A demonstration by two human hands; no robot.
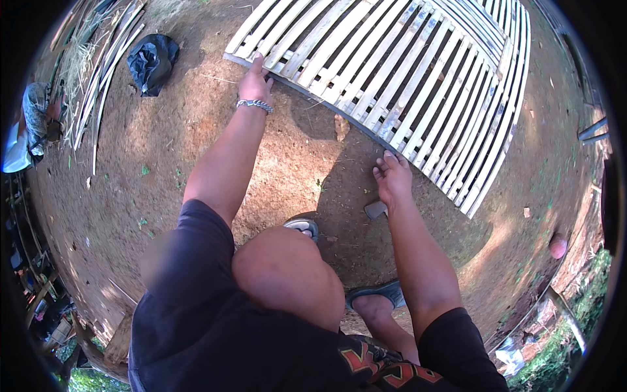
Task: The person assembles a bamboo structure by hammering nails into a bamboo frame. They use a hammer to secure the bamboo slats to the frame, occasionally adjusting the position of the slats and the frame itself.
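A panel of pale bamboo slats (405,85) slants across the upper part of the view, tilted away to the right. My left hand (255,85), with a chain bracelet at its wrist, grips the panel's near edge close to its left corner. Farther right along that edge, my right hand (394,178) is closed with its fingertips at the rim; its palm side is partly hidden. Just beside my right wrist, a grey blocky thing (375,210) lies on the soil, partly covered by the wrist.
Bare brown soil (130,215) surrounds me. Loose bamboo strips (104,78) and a crumpled black plastic bag (153,62) lie at the upper left. A reddish ball-like thing (558,246) rests at the right. My sandalled foot (304,227) stands between my arms.
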